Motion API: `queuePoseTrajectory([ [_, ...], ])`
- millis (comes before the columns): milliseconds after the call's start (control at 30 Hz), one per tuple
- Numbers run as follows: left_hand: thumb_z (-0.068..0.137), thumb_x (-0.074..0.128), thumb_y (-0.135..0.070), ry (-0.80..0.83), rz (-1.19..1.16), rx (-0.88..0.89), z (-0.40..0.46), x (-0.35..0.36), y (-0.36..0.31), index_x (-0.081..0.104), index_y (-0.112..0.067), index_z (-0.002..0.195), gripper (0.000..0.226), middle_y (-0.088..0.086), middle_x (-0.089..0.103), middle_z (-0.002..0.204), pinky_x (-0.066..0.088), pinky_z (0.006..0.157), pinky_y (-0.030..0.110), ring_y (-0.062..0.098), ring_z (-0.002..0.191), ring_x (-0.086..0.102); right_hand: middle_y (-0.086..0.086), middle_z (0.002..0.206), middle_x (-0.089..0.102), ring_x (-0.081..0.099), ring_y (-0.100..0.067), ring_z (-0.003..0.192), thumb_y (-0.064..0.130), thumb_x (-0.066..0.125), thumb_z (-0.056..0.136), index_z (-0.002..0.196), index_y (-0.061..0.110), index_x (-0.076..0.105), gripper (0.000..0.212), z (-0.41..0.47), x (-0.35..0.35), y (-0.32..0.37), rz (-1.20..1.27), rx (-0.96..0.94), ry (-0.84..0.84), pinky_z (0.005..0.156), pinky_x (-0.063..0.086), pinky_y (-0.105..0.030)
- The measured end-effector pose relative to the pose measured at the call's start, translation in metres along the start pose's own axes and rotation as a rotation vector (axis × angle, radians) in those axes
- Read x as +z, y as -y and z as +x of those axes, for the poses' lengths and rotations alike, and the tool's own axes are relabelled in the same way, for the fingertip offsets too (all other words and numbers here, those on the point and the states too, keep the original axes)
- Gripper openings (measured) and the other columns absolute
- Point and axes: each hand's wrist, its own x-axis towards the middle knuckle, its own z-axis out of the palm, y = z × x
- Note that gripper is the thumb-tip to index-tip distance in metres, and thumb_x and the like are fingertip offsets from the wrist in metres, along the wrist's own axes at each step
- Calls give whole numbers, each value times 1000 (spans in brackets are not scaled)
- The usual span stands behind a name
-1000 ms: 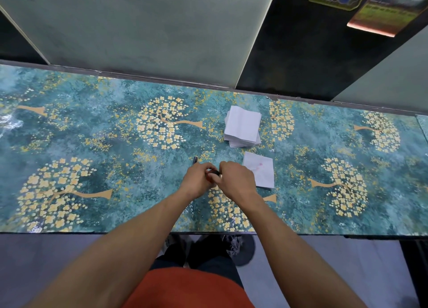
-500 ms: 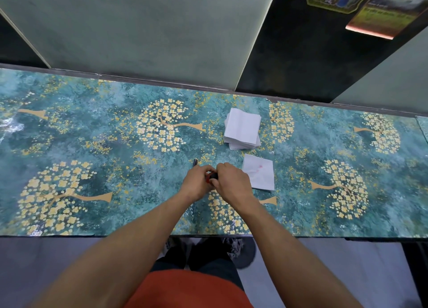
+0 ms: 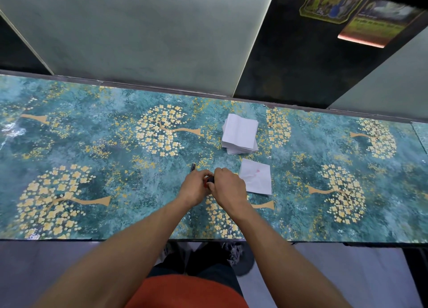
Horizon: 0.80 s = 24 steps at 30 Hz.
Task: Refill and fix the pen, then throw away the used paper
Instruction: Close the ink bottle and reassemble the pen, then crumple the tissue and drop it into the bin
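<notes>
My left hand (image 3: 195, 186) and my right hand (image 3: 228, 186) meet over the middle of the table, fingers curled round a dark pen (image 3: 210, 180). A bit of red shows between the hands beside the black part. The pen's thin dark end (image 3: 193, 167) sticks out past my left hand, toward the wall. Most of the pen is hidden by my fingers. A single white paper (image 3: 256, 179) with a faint pink stain lies flat just right of my right hand.
A stack of folded white papers (image 3: 239, 134) sits farther back on the teal, gold-flowered table (image 3: 92, 168). A grey wall rises right behind the table. The near table edge (image 3: 115, 239) runs above my feet.
Both hands stay together on the pen. The fingers shifted slightly and a little more of the red and black part shows between them.
</notes>
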Motion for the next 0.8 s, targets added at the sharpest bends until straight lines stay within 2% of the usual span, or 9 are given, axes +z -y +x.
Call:
queuePoseTrajectory([
  [100, 79, 77, -15, 2, 14, -11, -1, 2, 2, 68, -22, 122, 44, 10, 70, 113, 56, 88, 45, 28, 97, 68, -9, 108, 66, 68, -35, 96, 38, 62, 99, 119, 14, 55, 32, -7, 2, -4, 16, -28, 14, 64, 40, -38],
  [200, 77, 82, -21, -34, 0, -69, -5, 6, 5, 58, -19, 134, 61, 10, 68, 118, 54, 93, 42, 27, 102, 67, -8, 109, 66, 68, -36, 94, 35, 63, 99, 129, 18, 47, 38, -17, 7, -15, 55, -51, 5, 63, 42, -39],
  [367, 73, 88, -32, -122, -49, -167, -17, 16, 5, 48, -17, 135, 76, 7, 65, 118, 52, 93, 40, 26, 106, 64, -5, 115, 63, 65, -35, 97, 30, 59, 99, 134, 22, 46, 38, -32, 10, -48, 127, 26, -18, 70, 50, -43],
  [433, 76, 86, -38, -168, -75, -237, -23, 22, 4, 50, -17, 125, 64, 5, 65, 112, 55, 90, 43, 25, 100, 65, -4, 120, 63, 65, -32, 101, 29, 57, 100, 136, 24, 46, 38, -34, 9, -67, 182, 104, -31, 75, 53, -42],
  [500, 83, 77, -41, -176, -51, -302, -32, 29, 3, 51, -18, 107, 42, 4, 66, 100, 57, 82, 42, 24, 90, 65, -4, 127, 60, 63, -30, 106, 31, 57, 100, 140, 24, 45, 42, -33, 6, -87, 232, 201, -60, 77, 52, -41],
  [600, 90, 67, -37, -107, 51, -359, -43, 43, 1, 54, -17, 90, 24, 6, 66, 88, 53, 75, 38, 24, 82, 63, -8, 133, 54, 56, -30, 114, 36, 62, 97, 141, 21, 45, 50, -30, 4, -115, 207, 349, -120, 83, 51, -42],
  [700, 90, 65, -33, -40, 56, -351, -48, 53, -6, 57, -13, 88, 21, 5, 64, 83, 47, 70, 36, 24, 79, 61, -13, 141, 47, 49, -34, 122, 45, 65, 95, 142, 18, 42, 59, -31, 5, -137, 203, 459, -92, 93, 50, -47],
  [800, 90, 65, -33, -8, 67, -334, -47, 59, -18, 61, -9, 93, 25, 8, 68, 88, 47, 72, 35, 27, 85, 64, -15, 137, 47, 52, -37, 121, 47, 64, 96, 144, 18, 39, 61, -30, 11, -145, 224, 469, 17, 90, 52, -48],
])
